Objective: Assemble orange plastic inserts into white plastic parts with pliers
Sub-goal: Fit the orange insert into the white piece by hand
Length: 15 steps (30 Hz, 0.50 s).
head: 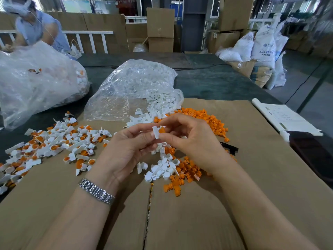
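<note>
My left hand [129,147] pinches a small white plastic part [156,132] above the cardboard. Right beside it my right hand [191,138] pinches an orange insert [162,130] that touches the white part. Beneath the hands lie loose white parts [162,168] and orange inserts [183,175]. A larger heap of orange inserts [207,120] spreads behind my right hand. The black pliers [229,147] lie on the cardboard right of my right hand, mostly hidden by it. Finished white-and-orange pieces [54,145] are scattered at the left.
A clear bag of white parts [137,87] lies open behind the hands. A bigger clear bag [36,83] sits at far left, with another person [36,27] behind it. Papers [284,116] and a dark object [311,152] lie at the right. The cardboard sheet [252,195] covers the table.
</note>
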Motion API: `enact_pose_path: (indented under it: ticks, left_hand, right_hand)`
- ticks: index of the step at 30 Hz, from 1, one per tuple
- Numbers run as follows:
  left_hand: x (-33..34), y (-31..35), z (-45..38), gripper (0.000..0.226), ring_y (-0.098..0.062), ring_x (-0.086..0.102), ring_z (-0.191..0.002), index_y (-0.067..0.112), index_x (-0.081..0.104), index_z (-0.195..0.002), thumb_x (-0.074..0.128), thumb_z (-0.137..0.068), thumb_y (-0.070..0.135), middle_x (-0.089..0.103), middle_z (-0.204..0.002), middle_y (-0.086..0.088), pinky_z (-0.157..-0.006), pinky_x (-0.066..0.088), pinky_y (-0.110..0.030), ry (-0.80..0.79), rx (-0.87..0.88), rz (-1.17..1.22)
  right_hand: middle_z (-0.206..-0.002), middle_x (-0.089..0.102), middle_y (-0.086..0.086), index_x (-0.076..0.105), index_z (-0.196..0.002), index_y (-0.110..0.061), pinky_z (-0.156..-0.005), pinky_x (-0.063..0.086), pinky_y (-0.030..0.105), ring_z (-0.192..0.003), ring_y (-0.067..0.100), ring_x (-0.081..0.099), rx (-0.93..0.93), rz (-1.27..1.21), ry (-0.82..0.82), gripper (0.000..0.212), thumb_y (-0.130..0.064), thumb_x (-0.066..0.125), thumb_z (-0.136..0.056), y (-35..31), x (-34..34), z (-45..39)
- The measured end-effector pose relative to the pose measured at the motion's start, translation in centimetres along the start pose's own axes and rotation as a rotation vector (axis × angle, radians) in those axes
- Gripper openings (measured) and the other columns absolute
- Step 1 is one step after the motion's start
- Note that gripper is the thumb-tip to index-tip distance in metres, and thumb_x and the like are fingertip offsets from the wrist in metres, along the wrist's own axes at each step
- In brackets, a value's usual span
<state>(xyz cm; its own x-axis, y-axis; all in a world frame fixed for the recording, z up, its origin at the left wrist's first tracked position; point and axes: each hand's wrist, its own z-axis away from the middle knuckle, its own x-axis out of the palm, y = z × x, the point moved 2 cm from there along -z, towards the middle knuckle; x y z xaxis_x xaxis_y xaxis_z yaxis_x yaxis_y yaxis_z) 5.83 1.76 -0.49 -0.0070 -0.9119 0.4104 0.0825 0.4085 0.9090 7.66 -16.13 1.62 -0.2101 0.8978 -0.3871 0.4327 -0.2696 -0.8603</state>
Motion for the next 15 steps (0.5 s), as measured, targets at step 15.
enact_pose_path:
  ticks: [15]
  left_hand:
    - [0.22, 0.27, 0.27, 0.024, -0.032, 0.076, -0.098, -0.002, 0.079, -0.097, 0.076, -0.077, 0.011, 0.075, -0.105, -0.026, -0.077, 0.062, -0.03, -0.035, -0.023, 0.015]
  right_hand:
    - [-0.096, 0.069, -0.007, 0.075, -0.106, -0.017, -0.081, 0.054, 0.022, -0.09, 0.008, 0.065, -0.16, 0.185, 0.083, 0.021, -0.02, 0.08, -0.086, -0.23, -0.24, 0.02]
